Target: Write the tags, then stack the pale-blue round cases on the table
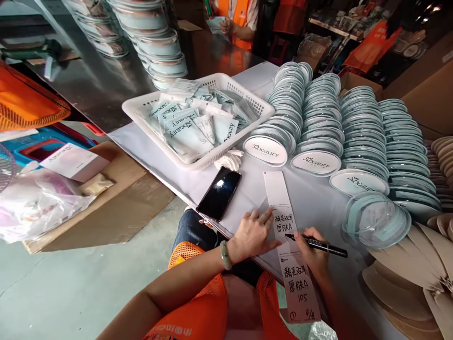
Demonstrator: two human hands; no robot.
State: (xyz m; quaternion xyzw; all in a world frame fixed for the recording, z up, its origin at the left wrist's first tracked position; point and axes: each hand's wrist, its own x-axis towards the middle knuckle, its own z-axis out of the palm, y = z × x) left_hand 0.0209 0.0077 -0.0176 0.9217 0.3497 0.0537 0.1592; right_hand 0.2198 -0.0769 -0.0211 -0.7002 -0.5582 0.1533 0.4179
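Observation:
A long white strip of paper labels [293,293] runs down over the table's front edge, with black handwriting on two of its sections. My left hand [252,236] lies with fingers spread on the table, its fingertips touching the strip's left edge. Closed around a black marker pen [327,246], my right hand [312,252] rests at the strip's right side. The pen's tip is on or just over the paper, below the upper writing. Left of the strip lies a black phone [220,192], beside a crumpled white tissue [230,159].
A white basket [129,106] holds several printed sachets. Rows of oval "beauty" packages [316,162] line the right side, with beige pads [399,288] nearer me. Tall stacks [152,42] stand at the back left. Across the table a person in an orange vest [242,14] holds something pale.

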